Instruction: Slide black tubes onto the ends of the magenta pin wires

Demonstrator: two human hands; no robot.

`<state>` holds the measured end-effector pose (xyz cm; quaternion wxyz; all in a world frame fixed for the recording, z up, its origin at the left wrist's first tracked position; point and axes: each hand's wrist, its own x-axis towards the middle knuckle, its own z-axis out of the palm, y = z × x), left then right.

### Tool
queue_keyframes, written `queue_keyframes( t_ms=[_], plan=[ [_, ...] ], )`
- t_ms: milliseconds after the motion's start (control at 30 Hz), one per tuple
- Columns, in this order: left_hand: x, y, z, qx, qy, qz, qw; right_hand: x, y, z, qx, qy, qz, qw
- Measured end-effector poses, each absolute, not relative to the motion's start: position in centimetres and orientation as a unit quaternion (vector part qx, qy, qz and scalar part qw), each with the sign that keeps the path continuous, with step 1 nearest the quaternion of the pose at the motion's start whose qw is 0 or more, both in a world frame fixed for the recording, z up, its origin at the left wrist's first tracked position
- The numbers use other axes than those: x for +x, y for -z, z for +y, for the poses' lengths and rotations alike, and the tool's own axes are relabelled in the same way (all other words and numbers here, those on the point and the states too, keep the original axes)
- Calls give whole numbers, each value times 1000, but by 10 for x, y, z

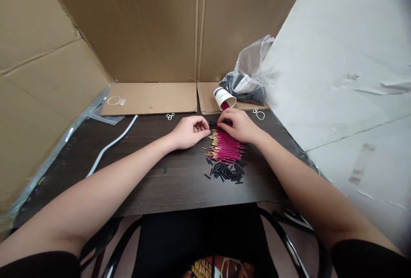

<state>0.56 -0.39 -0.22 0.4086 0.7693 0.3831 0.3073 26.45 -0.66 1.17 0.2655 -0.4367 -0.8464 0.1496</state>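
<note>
A row of magenta wires (229, 145) with gold-coloured tips on their left ends lies on the dark table. Just left of those tips is my left hand (192, 132), its fingers curled and thumb drawn in; whatever it pinches is too small to make out. Over the far end of the row, my right hand (238, 125) is closed in a pinch, and its fingertips hide what is between them. Short black tubes (226, 171) lie in a loose pile on the near side of the wires. A few more black pieces (212, 124) show between my hands.
Behind my right hand a paper cup (224, 97) lies tipped with magenta wires inside. A clear bag of black pieces (248, 83) stands beyond it. Cardboard (150, 97) lines the back; rubber bands (170, 116) and a pale tube (111, 144) lie leftward. A white wall (346, 76) rises right.
</note>
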Motion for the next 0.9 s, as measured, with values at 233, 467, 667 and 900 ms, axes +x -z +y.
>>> queue_keyframes(
  t_ms=[233, 467, 667, 900],
  plan=[
    [5, 0, -5, 775, -300, 388, 397, 288, -26, -4, -469, -177, -838, 216],
    [4, 2, -4, 780, -299, 387, 391, 295, -27, -1, -432, -167, -875, 137],
    [4, 3, -4, 783, -298, 386, 385, 290, -23, 3, -461, -158, -866, 109],
    [4, 2, -4, 787, -296, 381, 385, 265, -18, -10, -525, -15, -851, -29]
  ],
)
